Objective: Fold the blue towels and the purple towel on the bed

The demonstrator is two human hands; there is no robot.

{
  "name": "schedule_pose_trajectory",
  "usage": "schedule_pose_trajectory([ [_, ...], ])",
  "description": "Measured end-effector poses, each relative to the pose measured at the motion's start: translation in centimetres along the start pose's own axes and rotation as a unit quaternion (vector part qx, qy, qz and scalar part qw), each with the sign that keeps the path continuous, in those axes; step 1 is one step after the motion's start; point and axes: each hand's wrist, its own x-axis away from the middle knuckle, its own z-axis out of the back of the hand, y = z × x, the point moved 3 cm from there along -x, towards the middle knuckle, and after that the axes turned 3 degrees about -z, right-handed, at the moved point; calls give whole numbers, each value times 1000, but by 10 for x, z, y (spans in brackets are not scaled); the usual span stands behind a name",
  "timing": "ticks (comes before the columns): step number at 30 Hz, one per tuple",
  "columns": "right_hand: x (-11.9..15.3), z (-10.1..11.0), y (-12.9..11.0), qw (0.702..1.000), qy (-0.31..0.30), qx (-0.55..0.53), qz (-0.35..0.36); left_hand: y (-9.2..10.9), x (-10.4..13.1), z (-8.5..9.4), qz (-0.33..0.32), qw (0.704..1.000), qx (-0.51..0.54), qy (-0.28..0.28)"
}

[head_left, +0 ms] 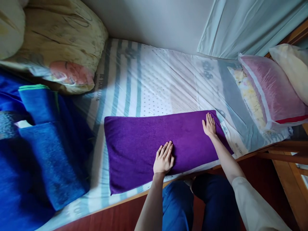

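Evidently we were smoothing the purple towel [154,144], folded lengthwise near the bed's [149,83] edge; our left hand [164,158] and right hand [209,125] lay flat, open, gripping nothing. Folding next would need pinched corners.

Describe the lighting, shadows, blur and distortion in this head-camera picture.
Head view: soft, even light with no glare; the purple towel under the left hand and right hand is sharp. The blue blanket at left sits in dark shadow, slightly smeared. Wide-angle distortion bends the bed edge and the striped sheet.
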Motion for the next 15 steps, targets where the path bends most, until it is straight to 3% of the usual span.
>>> schedule_pose_trajectory([
  [4,-24,0,31,999,14,3,-40,1,0,1,0,1000,-1,0],
  [9,-48,0,48,998,14,5,-53,0,2,-3,18,999,15,-26],
  [12,-49,6,42,998,28,11,-56,-1,4,-6,37,998,31,-50],
  [15,-24,15,22,998,55,29,3,-1,4,-7,44,997,32,-58],
])
